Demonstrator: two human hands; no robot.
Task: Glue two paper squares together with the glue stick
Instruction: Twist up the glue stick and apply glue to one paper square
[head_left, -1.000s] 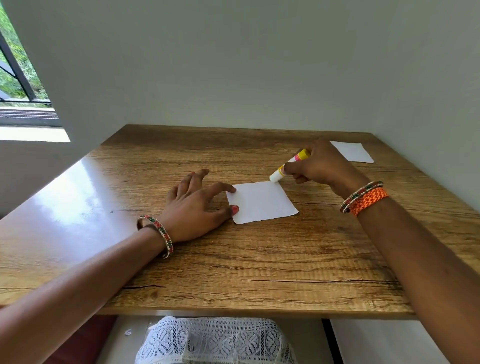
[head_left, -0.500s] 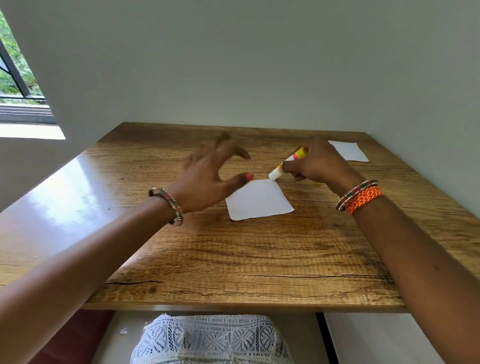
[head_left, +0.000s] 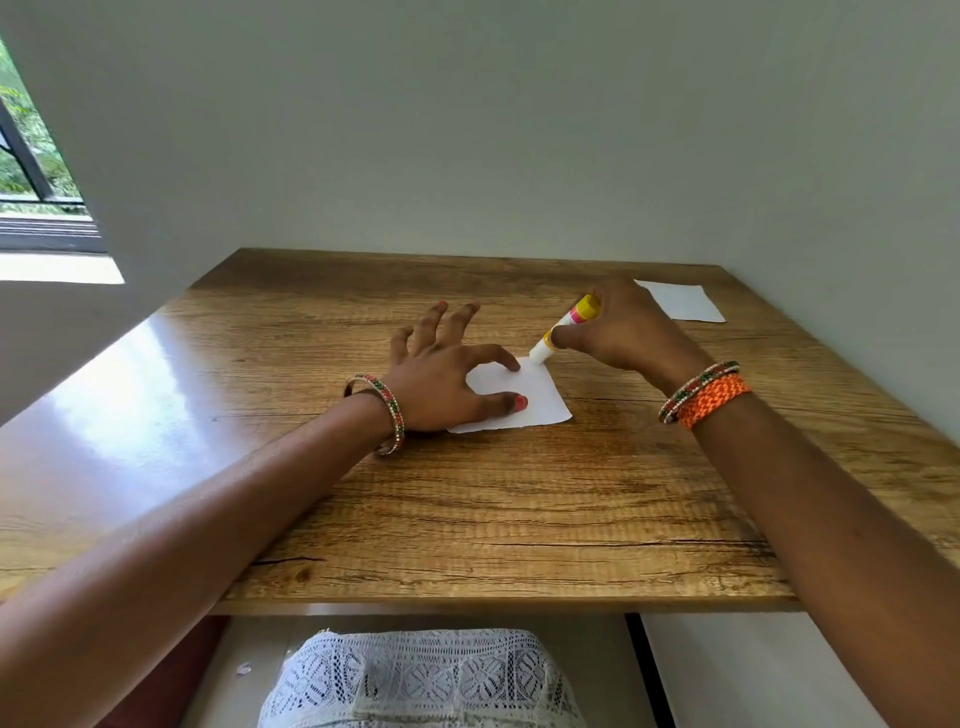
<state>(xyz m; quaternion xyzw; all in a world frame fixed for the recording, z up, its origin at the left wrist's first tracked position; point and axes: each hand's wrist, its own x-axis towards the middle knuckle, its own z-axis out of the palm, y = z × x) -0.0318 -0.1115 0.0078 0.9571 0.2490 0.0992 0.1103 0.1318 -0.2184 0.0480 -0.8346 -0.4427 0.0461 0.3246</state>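
Observation:
A white paper square (head_left: 540, 395) lies near the middle of the wooden table (head_left: 467, 509). My left hand (head_left: 447, 374) rests on its left part, thumb and index fingertip pressing it down, the other fingers spread above the wood. My right hand (head_left: 623, 332) grips a yellow, pink and white glue stick (head_left: 563, 327), tilted, with its white tip touching the paper's far corner. A second white paper square (head_left: 685, 304) lies at the far right of the table, partly hidden behind my right hand.
Grey walls close the table off at the back and right. A window (head_left: 36, 171) is at the far left. The table's front edge (head_left: 467, 605) runs just above my lap, which is covered with white lace cloth (head_left: 415, 680).
My left hand lifted off the table, swung up and right, then came down onto the paper square. The glue stick in my right hand stayed by the paper's far corner.

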